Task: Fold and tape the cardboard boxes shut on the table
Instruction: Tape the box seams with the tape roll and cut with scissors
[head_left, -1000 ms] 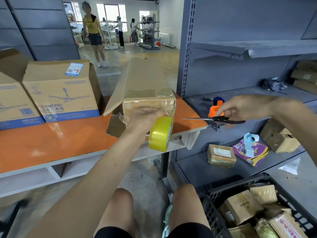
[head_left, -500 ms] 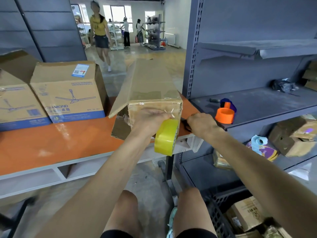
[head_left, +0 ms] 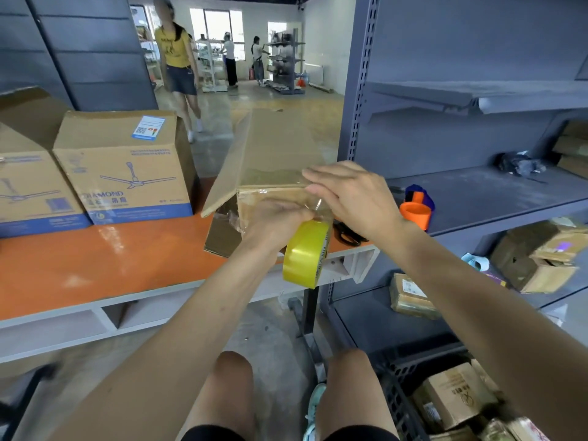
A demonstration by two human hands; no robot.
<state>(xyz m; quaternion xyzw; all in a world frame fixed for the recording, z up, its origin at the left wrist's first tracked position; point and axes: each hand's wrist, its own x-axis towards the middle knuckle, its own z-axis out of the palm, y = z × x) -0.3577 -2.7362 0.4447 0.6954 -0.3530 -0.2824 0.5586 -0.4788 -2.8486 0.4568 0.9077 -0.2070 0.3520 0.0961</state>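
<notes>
The right hand point(head_left: 350, 198) would do best to rub the clear tape flat from the fold outward, strip kept taut, so nothing wrinkles. Its straight fingers, close together, press the near top edge of the long brown cardboard box point(head_left: 280, 148), at twelve o'clock on the orange table point(head_left: 95, 265). At seven o'clock from it, the left hand point(head_left: 278, 222) grips the yellow tape roll point(head_left: 305, 254).

The orange-topped table point(head_left: 95, 265) carries two fan-printed cartons point(head_left: 127, 173) side by side at ten o'clock. A long plain cardboard box point(head_left: 280, 148) lies at two o'clock, with black scissors point(head_left: 346, 234) just beside it at three o'clock.
</notes>
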